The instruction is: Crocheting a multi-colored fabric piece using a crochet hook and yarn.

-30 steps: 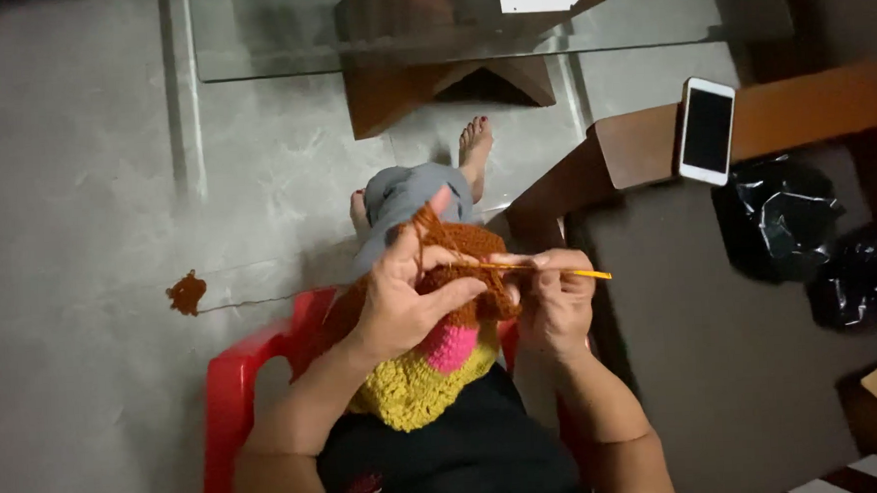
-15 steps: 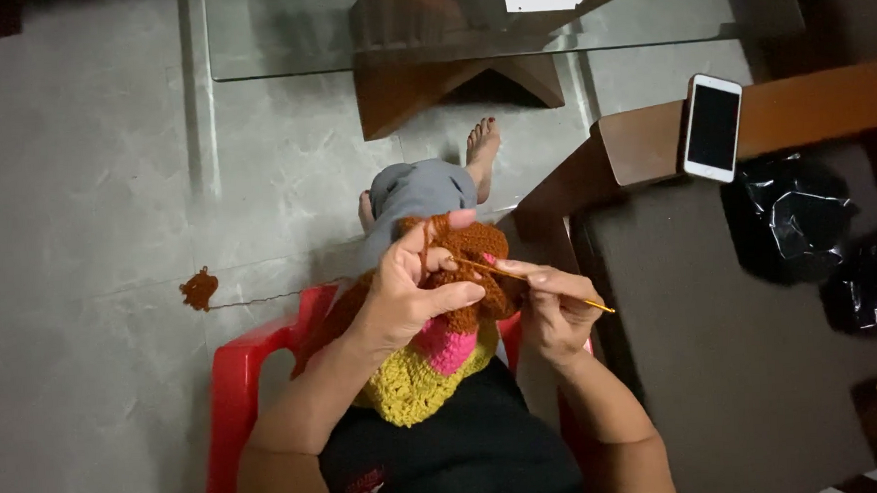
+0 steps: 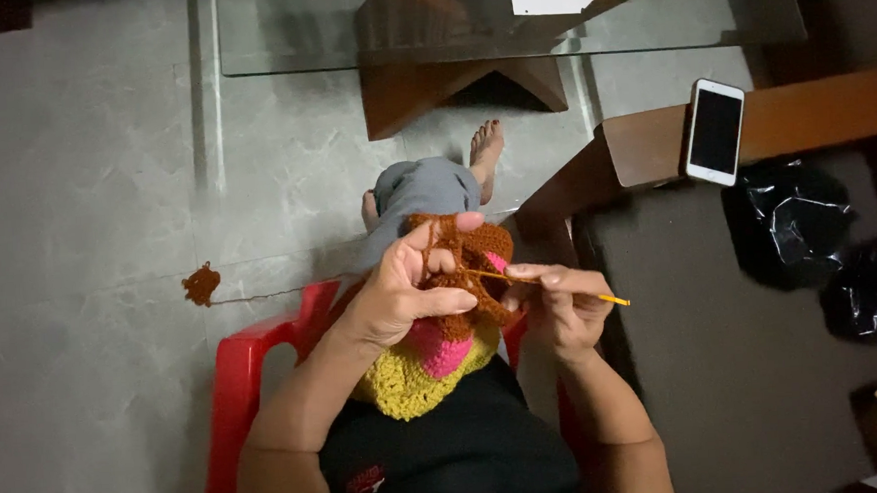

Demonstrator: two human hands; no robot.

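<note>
A crochet piece [image 3: 441,347] with brown, pink and yellow bands lies in my lap. My left hand [image 3: 406,287] grips its brown upper part, with brown yarn running over the fingers. My right hand [image 3: 557,305] holds a thin yellow crochet hook [image 3: 613,298] whose tip points left into the brown stitches between the two hands. A small brown ball of yarn [image 3: 202,283] lies on the floor to the left, and a strand leads from it toward the piece.
I sit on a red plastic chair [image 3: 242,383] on a grey tiled floor. A glass-topped table [image 3: 281,31] stands ahead. A white-edged phone [image 3: 715,131] rests on a wooden armrest [image 3: 827,111] at right, with black plastic bags [image 3: 802,221] below it.
The hook has turned from level to slanting down to the right, and my right hand has dropped slightly. My left hand keeps its hold on the brown part.
</note>
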